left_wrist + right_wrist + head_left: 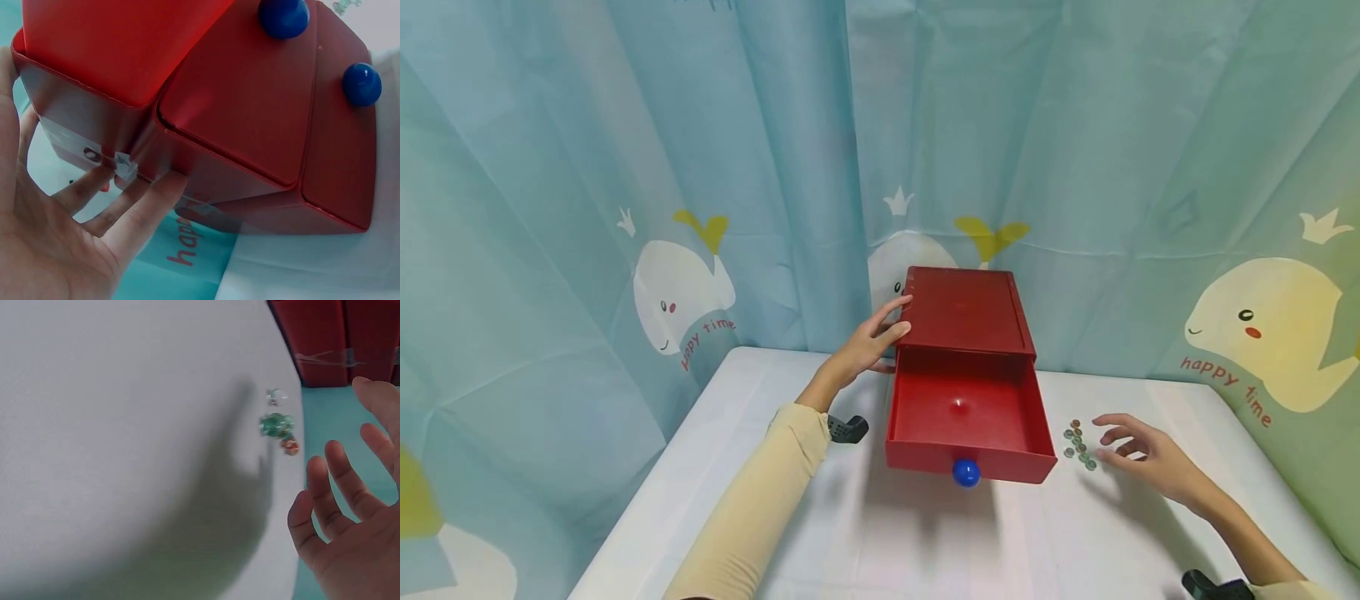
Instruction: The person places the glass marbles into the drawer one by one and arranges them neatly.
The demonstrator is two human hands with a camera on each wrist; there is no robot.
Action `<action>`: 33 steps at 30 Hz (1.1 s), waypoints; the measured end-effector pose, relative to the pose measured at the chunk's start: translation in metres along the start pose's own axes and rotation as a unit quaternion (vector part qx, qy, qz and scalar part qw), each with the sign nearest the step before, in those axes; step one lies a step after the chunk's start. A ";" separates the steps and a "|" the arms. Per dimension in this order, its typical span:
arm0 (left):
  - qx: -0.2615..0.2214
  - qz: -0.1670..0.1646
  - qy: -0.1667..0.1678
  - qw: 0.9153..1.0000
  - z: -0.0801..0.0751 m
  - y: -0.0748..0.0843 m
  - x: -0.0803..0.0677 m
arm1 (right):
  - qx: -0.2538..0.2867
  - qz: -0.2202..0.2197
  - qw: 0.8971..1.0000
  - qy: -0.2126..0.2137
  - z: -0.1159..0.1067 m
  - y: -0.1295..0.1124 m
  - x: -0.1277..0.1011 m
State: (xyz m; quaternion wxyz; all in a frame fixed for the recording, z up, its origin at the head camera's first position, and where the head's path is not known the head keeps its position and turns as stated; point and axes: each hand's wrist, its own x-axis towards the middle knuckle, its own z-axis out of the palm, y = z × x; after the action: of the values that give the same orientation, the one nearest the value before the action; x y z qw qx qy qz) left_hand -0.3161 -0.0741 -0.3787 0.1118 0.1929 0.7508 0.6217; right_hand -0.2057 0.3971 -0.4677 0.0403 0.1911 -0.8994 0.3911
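Observation:
A red drawer cabinet point(962, 308) stands on the table, its top drawer point(955, 408) pulled out toward me and empty inside. That drawer has a blue knob point(966, 473) on its front. My left hand point(859, 348) steadies the cabinet's left side, with spread fingers point(147, 209) against its wall. In the left wrist view two lower drawers point(240, 94) are closed, each with a blue knob. To the right of the cabinet lies a small group of glassy beads point(1078, 443), mostly green with some orange. My right hand point(1161, 467) hovers beside them, fingers loosely bent and holding nothing.
The white table point(985, 550) carries the cabinet and beads. Behind it hangs a blue-green curtain point(775, 167) printed with whales. Clear tape point(65, 137) runs along the cabinet's side. A black device point(848, 429) is at the left wrist, another point(1213, 585) at the right.

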 end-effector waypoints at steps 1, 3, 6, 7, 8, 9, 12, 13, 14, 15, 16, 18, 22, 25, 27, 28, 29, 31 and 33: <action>0.000 -0.001 0.000 1.000 0.000 0.000 0.000 | -0.001 0.001 1.000 -0.002 0.001 0.002 0.000; 0.001 -0.002 0.000 1.000 0.000 0.000 0.001 | -0.002 0.005 1.000 -0.004 0.004 0.005 0.000; 0.001 0.004 -0.003 1.000 0.000 0.001 0.001 | -0.001 0.010 1.000 -0.012 0.007 0.009 0.000; 0.002 0.005 -0.004 1.000 0.000 0.001 0.000 | -0.002 0.014 1.000 -0.012 0.008 0.011 0.001; 0.001 0.006 -0.004 1.000 0.000 0.002 0.000 | -0.006 0.017 1.000 -0.013 0.009 0.013 0.001; 0.002 0.007 -0.004 1.000 0.000 0.002 0.000 | -0.008 0.020 1.000 -0.014 0.010 0.014 0.001; 0.001 0.005 -0.003 1.000 -0.001 0.003 0.001 | -0.010 0.021 1.000 -0.012 0.012 0.017 0.001; 0.001 0.004 -0.003 1.000 -0.001 0.002 0.001 | -0.010 0.020 1.000 -0.012 0.012 0.017 0.001; 0.001 0.003 -0.002 1.000 -0.001 0.002 0.001 | -0.008 0.018 1.000 -0.012 0.012 0.017 0.001; 0.001 0.003 -0.002 1.000 -0.001 0.002 0.002 | -0.007 0.017 1.000 -0.013 0.013 0.017 0.001; 0.000 0.003 -0.002 1.000 -0.001 0.002 0.002 | -0.005 0.017 1.000 -0.013 0.013 0.017 0.001; 0.000 0.003 -0.001 1.000 -0.002 0.002 0.002 | -0.007 0.025 1.000 -0.018 0.015 0.018 0.001; -0.001 0.000 0.000 1.000 -0.002 0.002 0.001 | -0.013 0.046 0.999 -0.026 0.019 0.019 0.001; 0.000 -0.002 0.000 1.000 -0.001 0.002 0.000 | -0.018 0.056 0.998 -0.029 0.022 0.020 0.000; 0.001 -0.002 0.000 1.000 -0.001 0.001 -0.001 | -0.025 0.061 0.997 -0.029 0.023 0.020 0.000; 0.001 -0.002 0.000 1.000 -0.001 0.001 -0.001 | -0.028 0.063 0.997 -0.027 0.023 0.020 0.000; 0.002 -0.003 0.000 1.000 -0.001 0.001 -0.001 | -0.031 0.067 0.997 -0.025 0.024 0.020 -0.001; 0.002 -0.003 0.000 1.000 -0.001 0.000 -0.001 | -0.039 0.067 0.997 -0.025 0.024 0.020 -0.001; 0.003 -0.002 -0.001 1.000 0.000 0.001 -0.001 | -0.045 0.075 0.996 -0.022 0.024 0.019 -0.002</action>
State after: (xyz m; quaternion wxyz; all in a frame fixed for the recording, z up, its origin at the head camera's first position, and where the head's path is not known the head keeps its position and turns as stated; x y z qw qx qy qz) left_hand -0.3152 -0.0747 -0.3782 0.1133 0.1923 0.7530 0.6191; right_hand -0.2095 0.3919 -0.4981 0.0000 0.1300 -0.9283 0.3483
